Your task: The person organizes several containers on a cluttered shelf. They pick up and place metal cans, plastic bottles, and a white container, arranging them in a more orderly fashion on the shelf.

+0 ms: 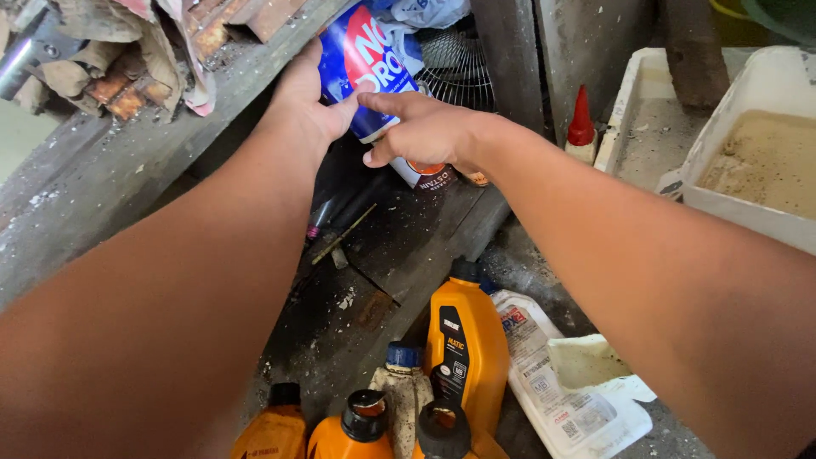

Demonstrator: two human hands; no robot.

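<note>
- Up at the top of the view, both hands are on a blue and white spray can [367,64], so the pick-up part looks pretty much done.
- Left hand [308,95] is wrapped round the can's upper body; right hand [416,129] grips it lower down, index finger laid across it.
- Can is tilted, held over the dark grimy wooden surface [374,280], its bottom end close to the boards. Can't tell if it touches.
- Its nozzle end is out of frame, so whether a cap is on I can't say.
- Nothing's been sprayed or set down that I can see, so I'd guess that's left.
- Orange oil bottles [466,344] and a white jug [557,382] sit below, untouched.
</note>
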